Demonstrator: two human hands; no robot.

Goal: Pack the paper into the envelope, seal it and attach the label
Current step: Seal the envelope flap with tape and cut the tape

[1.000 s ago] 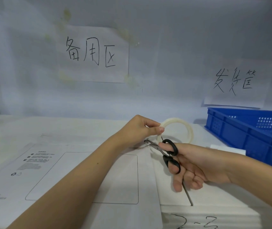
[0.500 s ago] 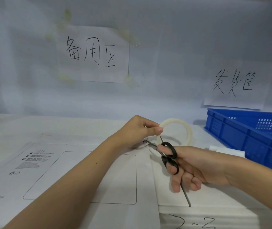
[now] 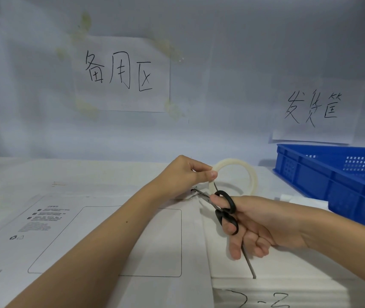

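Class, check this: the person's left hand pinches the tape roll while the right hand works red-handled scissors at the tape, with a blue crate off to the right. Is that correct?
Not quite. The scissors have black handles, not red, as the head view shows. The rest stands: the left hand pinches the tape roll, the right hand works the scissors, and the blue crate sits to the right.

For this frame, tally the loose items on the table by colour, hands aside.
White: 4, the envelope, the stack of foam sheets, the tape roll and a small roll by the crate
Blue: 1, the crate
Black-handled: 1, the scissors
Total: 6
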